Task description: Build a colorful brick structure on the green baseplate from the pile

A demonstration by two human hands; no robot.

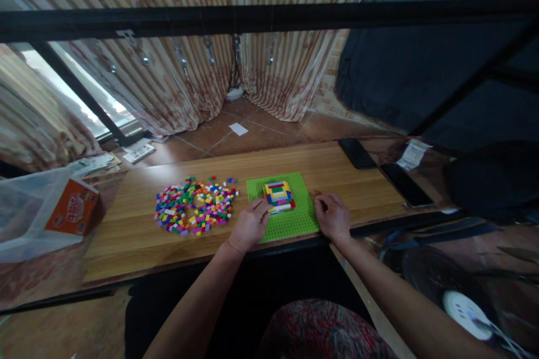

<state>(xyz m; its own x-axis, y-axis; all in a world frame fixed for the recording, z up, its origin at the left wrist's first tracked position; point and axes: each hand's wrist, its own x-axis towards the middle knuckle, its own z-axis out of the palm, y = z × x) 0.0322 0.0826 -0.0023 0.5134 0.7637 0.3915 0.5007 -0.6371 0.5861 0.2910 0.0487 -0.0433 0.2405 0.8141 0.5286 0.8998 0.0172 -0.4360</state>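
Observation:
A green studded baseplate (305, 193) lies on the wooden table, carrying a small square structure of coloured toy bricks (278, 193) with walls in blue, yellow, red and white. My left hand (251, 225) is over the plate's left edge, fingers pinched at the left end of a slim white piece (283, 208). That piece lies close along the structure's near side; its exact kind is unclear. At the plate's right edge rests my right hand (334, 216), fingers curled in; whatever they may hold is hidden. Left of my left hand spreads a pile of loose small bricks (210, 214) in many colours.
Two dark phones (357, 153) lie toward the table's right end, near a white packet (415, 154). At the far left stands a translucent plastic bin (29, 207) with an orange box label. A dark metal rail (269, 19) crosses beyond the table, before striped curtains (168, 84).

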